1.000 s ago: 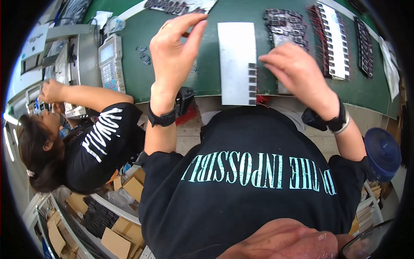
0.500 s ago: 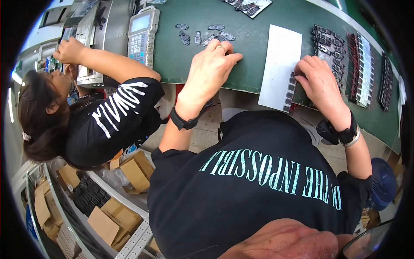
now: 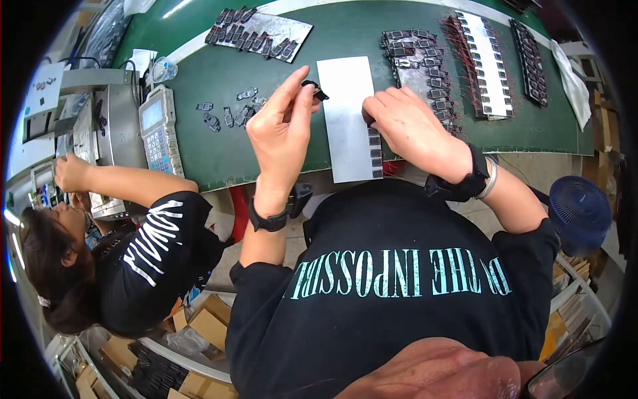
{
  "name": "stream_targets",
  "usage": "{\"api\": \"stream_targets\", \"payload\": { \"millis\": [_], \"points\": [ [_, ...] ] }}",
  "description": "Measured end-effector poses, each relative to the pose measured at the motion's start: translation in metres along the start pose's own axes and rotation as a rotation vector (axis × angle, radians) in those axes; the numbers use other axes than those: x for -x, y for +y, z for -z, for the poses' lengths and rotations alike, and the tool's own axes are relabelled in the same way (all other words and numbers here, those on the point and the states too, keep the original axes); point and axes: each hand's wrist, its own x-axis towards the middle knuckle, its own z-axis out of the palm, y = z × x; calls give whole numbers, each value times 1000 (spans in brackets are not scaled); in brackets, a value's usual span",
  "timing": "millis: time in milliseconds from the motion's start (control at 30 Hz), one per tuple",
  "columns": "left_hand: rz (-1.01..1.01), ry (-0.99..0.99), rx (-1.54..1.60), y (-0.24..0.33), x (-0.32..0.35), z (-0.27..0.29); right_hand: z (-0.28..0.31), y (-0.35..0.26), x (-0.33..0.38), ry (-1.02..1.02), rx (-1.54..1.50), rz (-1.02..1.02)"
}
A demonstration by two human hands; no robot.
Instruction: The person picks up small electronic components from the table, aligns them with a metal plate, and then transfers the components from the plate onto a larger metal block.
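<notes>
My left hand [image 3: 282, 130] is raised over the near edge of the bench, thumb and fingers pinching a small black rectangular part [image 3: 320, 93] beside a white board [image 3: 343, 113]. Along that board's right edge runs a row of small black square pieces [image 3: 375, 153]. My right hand [image 3: 415, 123] is at the upper end of the row, its fingers curled down at the edge. Something dark shows under those fingertips, but I cannot make out what it is. Several loose small black parts [image 3: 211, 122] lie on the green bench to the left.
A grey handheld keypad device [image 3: 157, 126] stands left of the loose parts. Plates with rows of black parts [image 3: 266, 45] lie at the back, and more rows with red wires [image 3: 492, 66] lie to the right. A co-worker [image 3: 153, 239] sits at my left; a blue fan [image 3: 579, 213] is at right.
My left hand has lifted away from the loose parts, now with a small black part in its pinch. My right hand stays at the board's edge. The whole view has shifted.
</notes>
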Motion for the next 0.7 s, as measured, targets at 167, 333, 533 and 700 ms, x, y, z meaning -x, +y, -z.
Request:
{"api": "stream_targets", "payload": {
  "millis": [167, 333, 533, 700],
  "points": [
    [181, 42, 422, -3, 1, -23, 20, -8, 4, 169, -215, -5],
    [332, -75, 573, 14, 8, -44, 37, -21, 7, 361, -552, -205],
    [399, -158, 712, 16, 14, -61, 30, -13, 9, 434, -503, -391],
    [434, -186, 706, 12, 16, -63, 25, -2, 10, 413, -474, -336]
  ]
}}
